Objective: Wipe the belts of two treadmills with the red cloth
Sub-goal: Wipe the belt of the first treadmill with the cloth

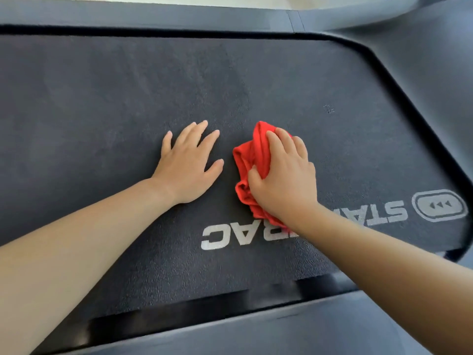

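right hand (284, 180) is on the red cloth (252, 160), fingers (275, 142) curled over the bunched fabric and thumb tucked into it, grasping it and pressing it onto the treadmill belt (102, 98). cloth sits mid-belt, crumpled, its near end just above the white logo lettering (225, 237) printed on the belt; the right forearm covers the middle letters. left hand (188, 166) lies flat on the belt just left of the cloth, not touching it, fingers straight and spread, holding nothing. an oval arrow mark (439, 206) is printed at the belt's right end. dark side rails run along the far edge (153, 17) and near edge (256, 334) of the belt.
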`<action>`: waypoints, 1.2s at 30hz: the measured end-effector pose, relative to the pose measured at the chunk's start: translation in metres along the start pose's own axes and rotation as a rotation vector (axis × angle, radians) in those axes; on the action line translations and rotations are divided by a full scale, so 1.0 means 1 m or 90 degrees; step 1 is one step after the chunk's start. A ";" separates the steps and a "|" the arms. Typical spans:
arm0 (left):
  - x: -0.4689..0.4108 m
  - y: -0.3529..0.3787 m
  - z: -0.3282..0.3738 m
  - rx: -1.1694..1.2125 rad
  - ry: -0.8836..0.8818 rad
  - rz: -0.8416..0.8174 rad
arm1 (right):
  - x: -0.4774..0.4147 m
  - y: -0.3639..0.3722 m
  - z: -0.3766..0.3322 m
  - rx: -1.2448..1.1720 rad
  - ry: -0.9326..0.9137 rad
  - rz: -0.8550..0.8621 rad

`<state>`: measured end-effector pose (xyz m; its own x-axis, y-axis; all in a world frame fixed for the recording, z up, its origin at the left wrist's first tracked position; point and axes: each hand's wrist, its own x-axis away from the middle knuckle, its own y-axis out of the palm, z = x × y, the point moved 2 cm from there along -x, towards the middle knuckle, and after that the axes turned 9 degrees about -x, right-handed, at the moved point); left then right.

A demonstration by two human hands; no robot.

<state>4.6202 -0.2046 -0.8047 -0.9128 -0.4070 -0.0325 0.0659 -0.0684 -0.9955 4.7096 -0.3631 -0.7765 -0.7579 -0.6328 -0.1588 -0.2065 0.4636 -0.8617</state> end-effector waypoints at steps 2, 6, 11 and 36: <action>-0.025 0.001 -0.002 0.000 0.014 0.004 | -0.029 0.005 -0.001 0.007 0.026 0.008; -0.079 0.006 -0.008 0.003 0.023 0.023 | -0.084 0.014 0.007 -0.006 0.050 0.043; -0.161 0.003 -0.022 0.021 -0.061 0.047 | -0.141 0.021 0.019 -0.014 0.034 0.062; -0.186 0.004 -0.025 0.012 -0.112 0.073 | -0.252 0.032 0.019 -0.027 -0.048 -0.011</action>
<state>4.7807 -0.1062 -0.8050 -0.8144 -0.5660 -0.1283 0.1749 -0.0285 -0.9842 4.9058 -0.1999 -0.7731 -0.7051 -0.6854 -0.1816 -0.2465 0.4771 -0.8436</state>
